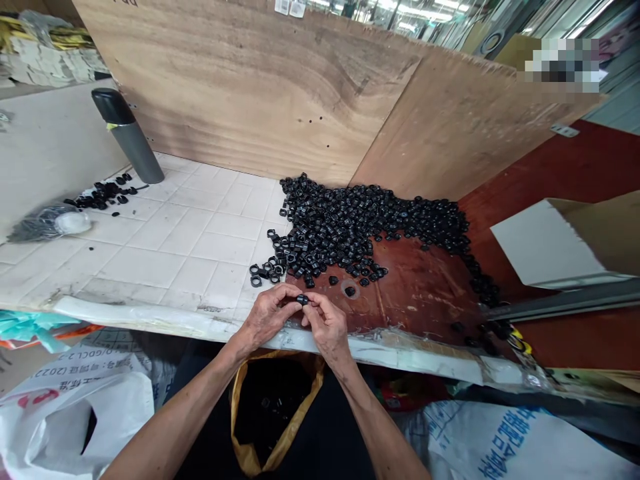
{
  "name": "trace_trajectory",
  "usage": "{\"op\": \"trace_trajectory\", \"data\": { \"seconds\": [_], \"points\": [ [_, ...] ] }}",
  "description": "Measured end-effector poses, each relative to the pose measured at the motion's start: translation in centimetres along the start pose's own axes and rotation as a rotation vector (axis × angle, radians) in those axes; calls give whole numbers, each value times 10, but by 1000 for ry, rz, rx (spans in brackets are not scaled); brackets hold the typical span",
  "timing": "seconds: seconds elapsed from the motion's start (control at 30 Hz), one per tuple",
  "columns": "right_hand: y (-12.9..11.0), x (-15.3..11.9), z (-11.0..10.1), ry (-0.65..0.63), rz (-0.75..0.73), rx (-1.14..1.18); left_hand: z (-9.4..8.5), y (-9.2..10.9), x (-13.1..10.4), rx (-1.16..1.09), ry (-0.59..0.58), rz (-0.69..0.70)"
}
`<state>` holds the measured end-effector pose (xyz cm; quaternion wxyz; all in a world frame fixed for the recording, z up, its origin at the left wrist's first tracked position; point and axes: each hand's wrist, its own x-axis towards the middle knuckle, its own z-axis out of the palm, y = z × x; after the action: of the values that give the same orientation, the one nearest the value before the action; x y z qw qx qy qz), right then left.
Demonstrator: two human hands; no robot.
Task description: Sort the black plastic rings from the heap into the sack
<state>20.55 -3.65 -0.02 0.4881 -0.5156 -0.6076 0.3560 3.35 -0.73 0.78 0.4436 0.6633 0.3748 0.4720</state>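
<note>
A small black part (pixel 302 300) is pinched between the fingertips of both hands near the table's front edge. My left hand (pixel 270 315) grips it from the left, my right hand (pixel 326 323) from the right. Just beyond them lies a large heap of black ring-like parts (pixel 335 223), spread over white tiles (pixel 215 237) and a reddish-brown board (pixel 425 287). A few loose pieces rest close to my fingers. Below my hands, an open yellow-rimmed bag (pixel 239 413) holds dark contents that are hard to make out.
A dark grey bottle (pixel 133 143) stands at the back left, near a smaller group of black parts (pixel 103 195) and a clear plastic bag (pixel 40 223). Wooden panels (pixel 250 87) close off the back. A white box (pixel 545 247) is at the right; printed sacks (pixel 520 440) lie below.
</note>
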Motion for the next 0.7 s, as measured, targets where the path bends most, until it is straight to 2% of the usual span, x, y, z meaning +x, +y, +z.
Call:
{"op": "trace_trajectory", "data": {
  "seconds": [0.23,0.33,0.43,0.53,0.6,0.7],
  "points": [
    [-3,4,-1,32,90,61,1,0,1,26,-7,24],
    [-3,4,0,46,-24,22,1,0,2,0,-7,-40],
    [-4,4,1,81,-200,-89,0,0,3,-145,-34,-208],
    [-4,4,0,92,-310,-100,-2,-1,3,-283,-65,-359],
    [-5,5,0,90,-328,-71,-3,-1,3,-312,-66,-394],
    [-4,5,0,85,-281,-52,-1,-1,2,-292,-36,-328]
  ]
}}
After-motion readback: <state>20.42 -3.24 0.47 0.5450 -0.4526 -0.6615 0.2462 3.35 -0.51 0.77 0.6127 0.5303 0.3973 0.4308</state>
